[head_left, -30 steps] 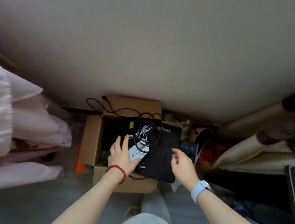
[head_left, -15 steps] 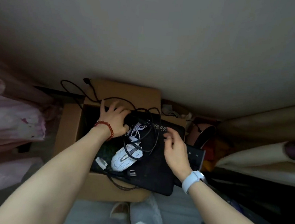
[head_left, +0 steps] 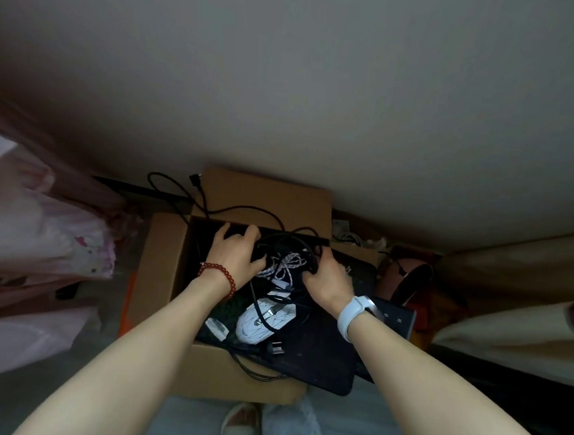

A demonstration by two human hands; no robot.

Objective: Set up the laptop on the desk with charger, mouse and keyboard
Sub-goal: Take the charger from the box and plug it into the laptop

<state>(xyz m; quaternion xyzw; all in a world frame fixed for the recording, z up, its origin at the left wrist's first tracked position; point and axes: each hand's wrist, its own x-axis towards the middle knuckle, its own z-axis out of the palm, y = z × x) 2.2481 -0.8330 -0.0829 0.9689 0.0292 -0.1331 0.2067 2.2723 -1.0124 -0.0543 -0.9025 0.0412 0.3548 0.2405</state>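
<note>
In the cardboard box (head_left: 160, 276), both hands' fingers (head_left: 242, 238) grip the charger (head_left: 286, 251) (cables tangled).

white line-patterned mouse (head_left: 265, 320), brown cardboard box (head_left: 161, 269)

single head-worn wide-angle view, steeply downward, close above an open cardboard box (head_left: 166, 269)
</note>
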